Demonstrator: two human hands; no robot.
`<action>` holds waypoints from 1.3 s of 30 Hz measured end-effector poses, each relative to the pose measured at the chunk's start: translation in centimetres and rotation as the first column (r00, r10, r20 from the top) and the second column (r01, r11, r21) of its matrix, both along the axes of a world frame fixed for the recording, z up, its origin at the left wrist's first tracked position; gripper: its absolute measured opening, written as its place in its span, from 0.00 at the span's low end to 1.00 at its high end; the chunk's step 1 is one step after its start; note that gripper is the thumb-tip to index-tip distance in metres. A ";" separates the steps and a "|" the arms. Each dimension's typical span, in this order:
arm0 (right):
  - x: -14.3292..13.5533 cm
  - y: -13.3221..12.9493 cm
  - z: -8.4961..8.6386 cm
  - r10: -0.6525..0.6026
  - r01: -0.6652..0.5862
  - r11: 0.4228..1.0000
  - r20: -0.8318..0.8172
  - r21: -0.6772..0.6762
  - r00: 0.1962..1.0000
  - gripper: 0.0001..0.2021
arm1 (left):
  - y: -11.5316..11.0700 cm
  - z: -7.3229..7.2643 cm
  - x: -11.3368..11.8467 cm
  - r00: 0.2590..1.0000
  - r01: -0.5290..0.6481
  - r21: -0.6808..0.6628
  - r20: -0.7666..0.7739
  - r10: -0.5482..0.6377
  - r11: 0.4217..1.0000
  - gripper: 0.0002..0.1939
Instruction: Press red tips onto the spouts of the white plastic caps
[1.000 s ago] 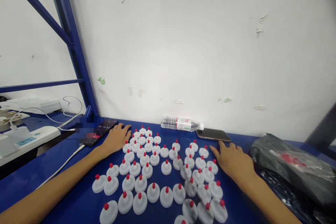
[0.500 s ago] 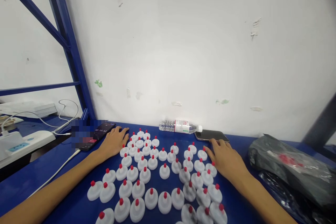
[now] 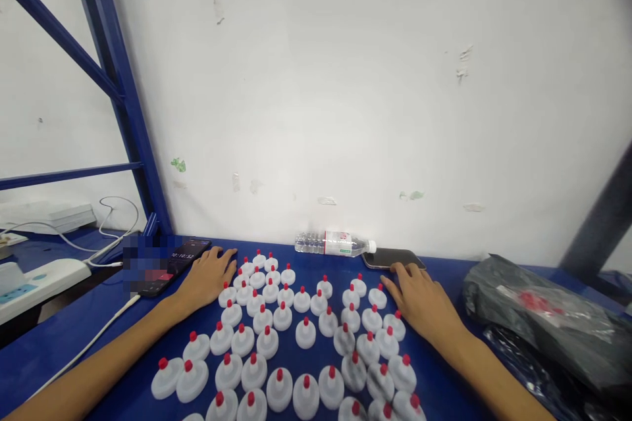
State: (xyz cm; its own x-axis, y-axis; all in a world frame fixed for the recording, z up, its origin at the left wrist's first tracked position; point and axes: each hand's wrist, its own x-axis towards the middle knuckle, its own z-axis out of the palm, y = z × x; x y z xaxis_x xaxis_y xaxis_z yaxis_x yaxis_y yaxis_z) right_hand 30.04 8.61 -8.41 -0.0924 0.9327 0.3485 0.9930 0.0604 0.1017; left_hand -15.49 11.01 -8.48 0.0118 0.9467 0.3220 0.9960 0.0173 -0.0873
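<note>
My left hand (image 3: 210, 278) lies flat on the blue tabletop with its fingers spread, beside a phone (image 3: 170, 270) that shows a timer. On the other side, my right hand (image 3: 419, 293) rests palm down, fingers apart, with its fingertips at the near edge of a dark phone (image 3: 394, 259). Between the hands stand many small white oval bottles with red caps (image 3: 305, 334), spread in loose rows. The nearest of these bottles sit just beside the fingers of each hand. Neither hand holds anything.
A clear plastic water bottle (image 3: 336, 243) lies on its side by the wall. Grey plastic bags (image 3: 538, 309) lie at the right. A white power strip (image 3: 44, 283) with cables is at the left, near a blue metal frame (image 3: 131, 105).
The view has shifted slightly, so the tabletop things appear a little lower and further left. Both hands stay resting in the same places on the table.
</note>
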 end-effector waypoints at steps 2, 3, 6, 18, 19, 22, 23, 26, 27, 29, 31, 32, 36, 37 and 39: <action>-0.1 0.0 0.0 -0.001 0.001 1.000 -0.007 -0.002 1.000 0.16 | 0.0 0.0 0.0 1.000 0.003 0.004 0.002 -0.003 1.000 0.27; -0.1 0.0 0.0 -0.002 0.002 1.000 -0.012 -0.004 1.000 0.16 | 0.0 0.0 0.0 1.000 0.004 0.005 0.004 -0.004 1.000 0.27; -0.3 -0.1 0.1 0.006 -0.006 1.000 -0.024 -0.009 1.000 0.15 | -0.1 0.0 0.0 1.000 0.007 0.010 0.010 -0.007 1.000 0.27; -0.3 0.1 0.1 0.068 -0.069 0.997 -0.031 -0.018 0.997 0.12 | -0.1 0.0 0.0 0.999 -0.002 0.014 0.034 0.002 1.000 0.26; -0.2 0.1 0.1 0.071 -0.071 0.997 -0.031 -0.020 0.997 0.12 | -0.2 0.1 0.1 0.999 -0.001 0.011 0.033 0.001 1.000 0.26; -0.2 0.1 0.1 0.073 -0.074 0.997 -0.039 -0.027 0.997 0.12 | -0.3 0.3 0.2 1.000 0.001 -0.001 0.026 -0.001 1.000 0.27; -0.2 0.1 0.1 0.073 -0.074 0.997 -0.044 -0.030 0.996 0.12 | -0.4 0.4 0.2 1.000 0.000 -0.005 0.023 0.000 1.000 0.27; -0.2 0.1 0.2 0.073 -0.075 0.996 -0.056 -0.040 0.996 0.12 | -0.4 0.5 0.3 1.000 -0.005 -0.018 0.016 0.005 1.000 0.27; -0.2 0.1 0.2 0.072 -0.075 0.996 -0.059 -0.042 0.996 0.12 | -0.4 0.5 0.3 1.000 -0.007 -0.022 0.014 0.007 1.000 0.27; -0.2 0.1 0.3 0.071 -0.074 0.996 -0.064 -0.047 0.995 0.13 | -0.5 0.6 0.4 1.000 -0.009 -0.029 0.010 0.009 1.000 0.27; -0.2 0.0 0.4 0.071 -0.075 0.996 -0.068 -0.053 0.995 0.13 | -0.5 0.6 0.4 1.000 -0.008 -0.035 0.008 0.009 0.999 0.27; -0.2 0.0 0.5 0.071 -0.075 0.996 -0.069 -0.056 0.995 0.13 | -0.4 0.6 0.4 1.000 -0.007 -0.037 0.006 0.007 0.999 0.27; -0.2 0.0 0.4 0.070 -0.074 0.996 -0.074 -0.058 0.995 0.13 | -0.4 0.5 0.3 1.000 -0.007 -0.041 0.002 0.007 0.999 0.27; -0.2 0.0 0.3 0.069 -0.074 0.996 -0.074 -0.056 0.995 0.13 | -0.4 0.5 0.3 1.000 -0.009 -0.040 0.001 0.009 0.999 0.27; -0.2 0.0 0.3 0.071 -0.074 0.996 -0.073 -0.051 0.995 0.13 | -0.4 0.5 0.4 1.000 -0.013 -0.038 -0.003 0.013 0.999 0.27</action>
